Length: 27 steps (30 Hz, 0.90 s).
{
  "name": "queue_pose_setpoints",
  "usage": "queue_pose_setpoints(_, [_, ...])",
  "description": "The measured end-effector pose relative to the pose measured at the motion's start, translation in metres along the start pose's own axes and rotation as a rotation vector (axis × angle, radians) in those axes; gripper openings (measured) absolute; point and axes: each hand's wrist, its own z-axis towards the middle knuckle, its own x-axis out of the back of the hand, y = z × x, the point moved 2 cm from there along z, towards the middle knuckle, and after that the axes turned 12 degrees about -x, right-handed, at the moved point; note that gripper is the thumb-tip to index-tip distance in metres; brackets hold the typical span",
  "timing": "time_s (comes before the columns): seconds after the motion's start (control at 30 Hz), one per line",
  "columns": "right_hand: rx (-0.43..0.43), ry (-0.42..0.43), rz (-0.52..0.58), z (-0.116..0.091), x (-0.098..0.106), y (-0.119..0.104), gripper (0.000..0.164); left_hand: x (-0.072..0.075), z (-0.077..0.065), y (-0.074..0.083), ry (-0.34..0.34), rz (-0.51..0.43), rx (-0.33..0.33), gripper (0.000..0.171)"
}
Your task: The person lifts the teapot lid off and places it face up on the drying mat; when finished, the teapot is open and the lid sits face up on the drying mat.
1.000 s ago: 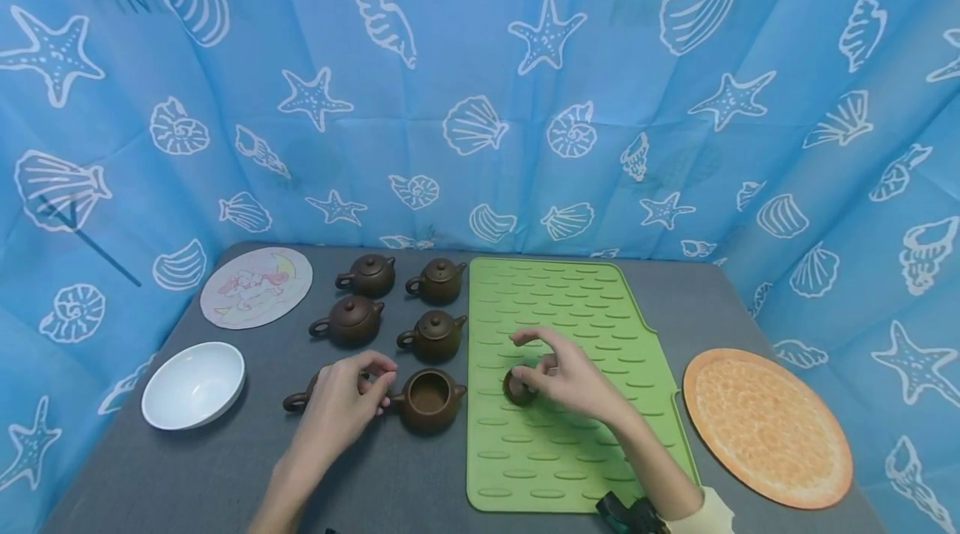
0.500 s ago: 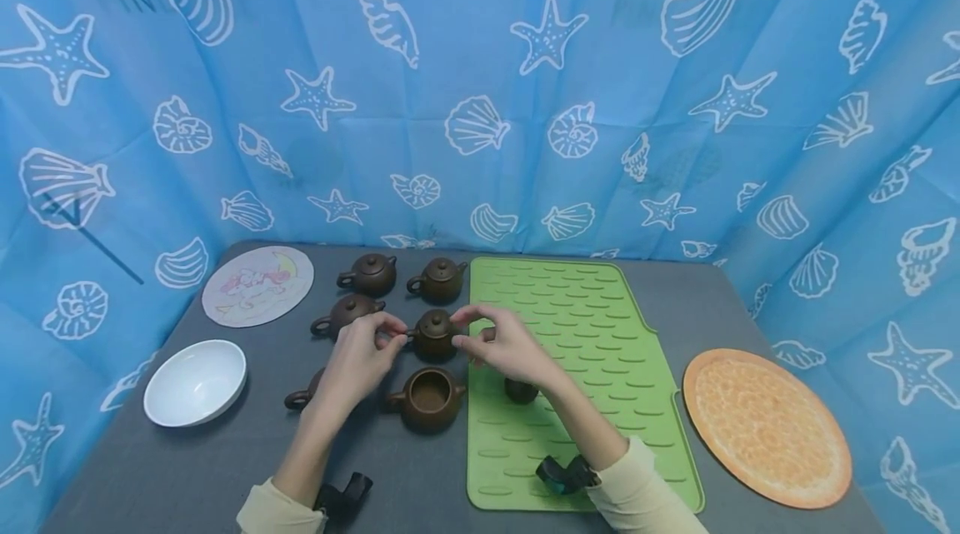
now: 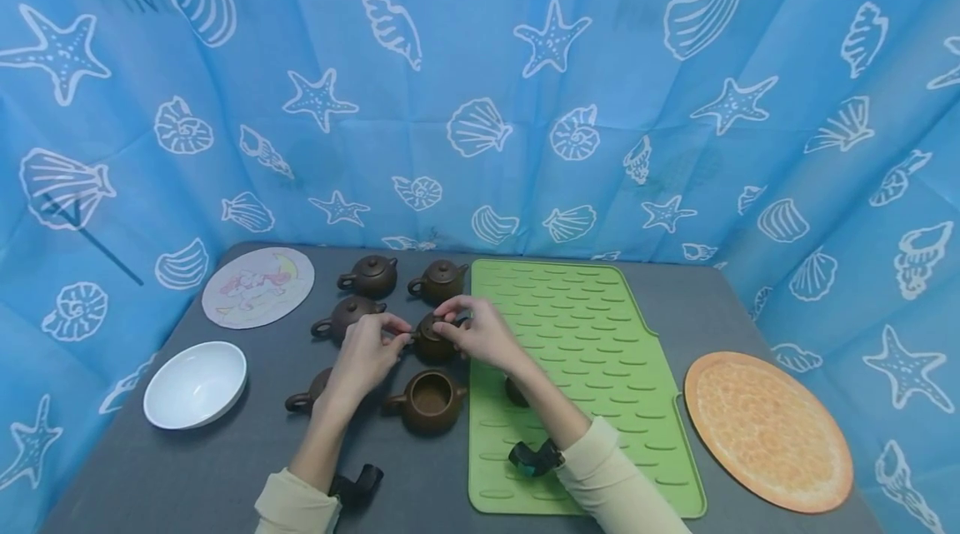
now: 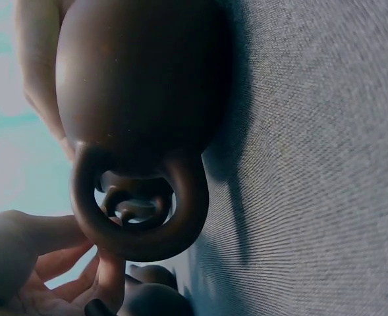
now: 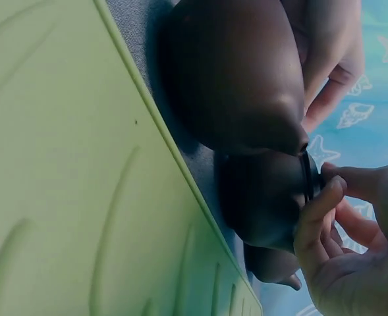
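My left hand (image 3: 369,351) pinches the handle of a brown lidded teapot (image 3: 431,347) with thumb and fingers. My right hand (image 3: 483,334) pinches the knob of that teapot's lid, as the right wrist view shows at the lid's edge (image 5: 309,174). Just nearer stands a lidless brown teapot (image 3: 432,424), its dark inside visible from above; its handle (image 4: 141,247) looms large in the left wrist view. A small dark brown round thing (image 3: 515,391), partly behind my right forearm, lies on the green mat (image 3: 585,434).
More brown teapots stand around: two at the back (image 3: 373,276), one at the left (image 3: 348,316), one half hidden by my left arm (image 3: 303,401). A white bowl (image 3: 197,384) and a round printed mat (image 3: 257,287) lie left. An orange round mat (image 3: 767,431) lies right.
My right hand has left the round thing on the green mat and moved left to the lidded teapot, first its spout side, then its lid knob. My left hand has moved to its handle.
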Motion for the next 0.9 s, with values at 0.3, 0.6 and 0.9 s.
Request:
queue_pose_setpoints(0.3, [0.02, 0.018, 0.033, -0.002, -0.001, 0.002, 0.018, 0.0, 0.001, -0.002, -0.006, -0.014, 0.014, 0.014])
queue_pose_setpoints(0.6, [0.018, -0.004, 0.102, -0.02, 0.016, 0.007, 0.021, -0.002, 0.0, 0.0, -0.001, -0.012, 0.024, 0.013])
queue_pose_setpoints(0.9, [0.001, 0.004, 0.123, -0.046, 0.046, 0.023, 0.025, -0.001, -0.002, -0.001, 0.0, -0.041, -0.002, 0.013])
